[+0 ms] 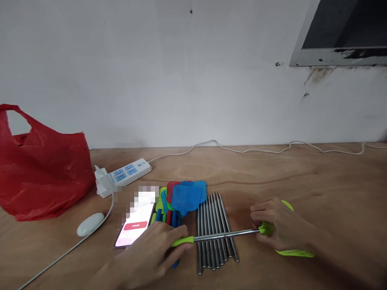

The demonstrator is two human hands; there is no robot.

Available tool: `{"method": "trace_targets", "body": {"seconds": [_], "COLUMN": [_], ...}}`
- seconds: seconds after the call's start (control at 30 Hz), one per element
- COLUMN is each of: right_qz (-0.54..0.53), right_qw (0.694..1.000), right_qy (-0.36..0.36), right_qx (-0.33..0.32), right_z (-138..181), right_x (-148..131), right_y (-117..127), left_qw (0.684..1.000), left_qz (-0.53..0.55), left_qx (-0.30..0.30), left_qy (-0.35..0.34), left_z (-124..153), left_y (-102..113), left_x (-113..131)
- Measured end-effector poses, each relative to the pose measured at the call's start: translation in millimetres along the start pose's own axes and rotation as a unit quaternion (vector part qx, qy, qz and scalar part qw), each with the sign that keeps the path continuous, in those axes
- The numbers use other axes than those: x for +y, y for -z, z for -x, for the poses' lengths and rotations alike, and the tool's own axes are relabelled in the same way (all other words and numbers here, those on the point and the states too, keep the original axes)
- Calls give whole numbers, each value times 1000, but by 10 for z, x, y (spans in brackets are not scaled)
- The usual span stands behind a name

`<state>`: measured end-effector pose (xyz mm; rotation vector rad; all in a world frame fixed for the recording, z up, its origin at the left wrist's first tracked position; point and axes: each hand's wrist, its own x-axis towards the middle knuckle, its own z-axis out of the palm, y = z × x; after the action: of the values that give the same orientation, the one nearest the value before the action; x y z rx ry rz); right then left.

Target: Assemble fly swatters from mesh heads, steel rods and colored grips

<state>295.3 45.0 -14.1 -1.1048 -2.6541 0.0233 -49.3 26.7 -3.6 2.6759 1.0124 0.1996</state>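
A fly swatter with a metal rod (225, 235) and yellow-green ends lies level between my two hands. My left hand (159, 247) is closed round its yellow-green handle. At the other end my right hand (275, 225) grips the neck of the swatter head, whose mesh shows partly behind the palm. Under the rod, several loose metal tubes (213, 249) lie side by side on the table. Just beyond my left hand are stacked swatter heads in blue (189, 197), red and green, with coloured handles (173, 218) partly hidden by that hand.
A lit phone (136, 225) lies left of the swatters. Behind it are a white power strip (130, 171) with a cable, a white rounded device (90, 224) and a red plastic bag (45, 173). A grey wall (193, 80) borders the wooden table (332, 181).
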Motion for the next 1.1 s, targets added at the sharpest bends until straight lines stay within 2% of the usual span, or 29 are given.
{"method": "trace_targets", "body": {"seconds": [0.13, 0.33, 0.5, 0.63, 0.77, 0.97, 1.1], "right_qz": [-24, -45, -18, 2, 35, 108, 128], "right_qw": [999, 997, 996, 998, 998, 991, 986], "right_qy": [28, 62, 82, 64, 43, 7, 35], "right_qx": [30, -4, -5, -16, -12, -83, -102], "right_z": [-58, -199, -260, -257, -290, -375, -412], "right_x": [-37, -212, -221, -257, -427, -502, -467], "right_y": [51, -44, -156, -145, -160, -222, -222], "left_qw": [1000, 999, 1000, 1000, 999, 997, 995], "left_qz": [-2, -10, -2, -14, -14, -41, -44], "left_qx": [-1, -8, -21, -20, -23, -43, -66], "left_qy": [6, -29, -2, 9, 25, 38, 62], "left_z": [-8, -150, -259, -252, -268, -335, -310], "left_y": [25, -6, -37, -43, -75, -67, -124], "left_x": [25, 194, 297, 294, 303, 349, 418]}}
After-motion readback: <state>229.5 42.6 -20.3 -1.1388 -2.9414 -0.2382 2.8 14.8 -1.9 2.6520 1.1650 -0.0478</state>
